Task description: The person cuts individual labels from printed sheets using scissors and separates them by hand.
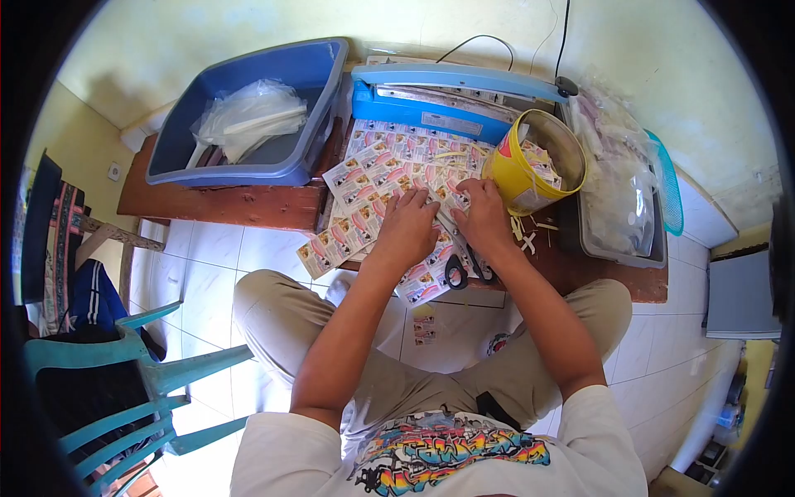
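Note:
Printed label sheets (pixel 338 240) lie overlapping on the wooden bench, with rows of small repeated pictures. My left hand (pixel 411 228) rests on them, its fingers spread over the paper. Just to its right, my right hand (pixel 484 219) has thumb and fingers closed at a sheet's edge; part of that grip is hidden. Scissors (pixel 455 272) with black handles lie between my forearms, blades pointing away from me toward my hands. Beyond the sheets stands a blue paper cutter (pixel 439 116), its long arm lowered. A yellow bucket (pixel 517 186) tilts beside my right hand, holding cut labels.
A blue-grey tub (pixel 240 176) with clear plastic bags (pixel 252 116) stands on the bench (pixel 248 205) at left. At right, a grey tray (pixel 625 258) holds more plastic. Paper scraps (pixel 526 236) lie near the bucket. A green plastic chair (pixel 91 352) stands at lower left.

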Demonstrator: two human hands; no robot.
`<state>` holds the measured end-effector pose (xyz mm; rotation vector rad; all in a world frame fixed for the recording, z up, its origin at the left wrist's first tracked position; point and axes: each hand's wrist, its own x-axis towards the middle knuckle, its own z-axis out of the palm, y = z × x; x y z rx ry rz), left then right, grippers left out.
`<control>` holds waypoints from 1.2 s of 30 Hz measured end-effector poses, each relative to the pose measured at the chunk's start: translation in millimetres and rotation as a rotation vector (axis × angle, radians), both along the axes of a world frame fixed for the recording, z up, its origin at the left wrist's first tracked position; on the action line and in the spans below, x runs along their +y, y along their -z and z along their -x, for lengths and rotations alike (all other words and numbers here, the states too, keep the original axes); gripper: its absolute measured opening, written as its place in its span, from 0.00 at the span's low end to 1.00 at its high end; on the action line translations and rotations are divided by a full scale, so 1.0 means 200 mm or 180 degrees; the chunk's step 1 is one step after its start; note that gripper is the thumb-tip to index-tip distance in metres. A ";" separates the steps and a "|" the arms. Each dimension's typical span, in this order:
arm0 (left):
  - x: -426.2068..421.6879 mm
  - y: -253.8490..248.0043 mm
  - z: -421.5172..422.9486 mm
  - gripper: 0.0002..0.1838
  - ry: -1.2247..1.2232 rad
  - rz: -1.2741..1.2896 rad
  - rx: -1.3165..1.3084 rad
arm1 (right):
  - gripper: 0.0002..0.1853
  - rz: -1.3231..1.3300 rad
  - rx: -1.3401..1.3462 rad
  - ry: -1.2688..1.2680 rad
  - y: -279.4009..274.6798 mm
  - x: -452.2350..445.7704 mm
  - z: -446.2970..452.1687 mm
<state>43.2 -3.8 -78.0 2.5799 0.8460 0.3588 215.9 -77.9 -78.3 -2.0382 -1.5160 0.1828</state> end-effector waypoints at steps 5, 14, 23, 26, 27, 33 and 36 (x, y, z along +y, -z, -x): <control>-0.01 0.00 0.00 0.27 -0.0027 0.0016 -0.0009 | 0.19 -0.0102 0.0358 0.0034 -0.04 0.00 0.00; 0.00 -0.01 -0.02 0.23 -0.0188 -0.0090 -0.0482 | 0.10 -0.0309 0.1177 0.0013 -0.06 0.01 -0.01; 0.01 -0.14 0.00 0.08 -0.0778 0.1169 -0.2011 | 0.14 -0.0182 0.2398 -0.0060 -0.18 0.01 -0.01; 0.01 -0.19 0.04 0.09 -0.0939 0.1657 -0.1904 | 0.17 -0.0361 0.2539 -0.0430 -0.11 0.02 -0.03; 0.01 -0.18 0.05 0.09 -0.0937 0.1652 -0.1904 | 0.17 -0.0366 0.2539 -0.0432 -0.13 0.01 -0.02; -0.01 -0.18 0.07 0.09 -0.1001 0.2603 -0.2179 | 0.18 -0.0180 0.2568 -0.0236 -0.22 -0.05 0.01; -0.03 -0.19 0.06 0.08 -0.1117 0.2699 -0.2518 | 0.19 -0.0103 0.2916 -0.0234 -0.19 -0.07 -0.01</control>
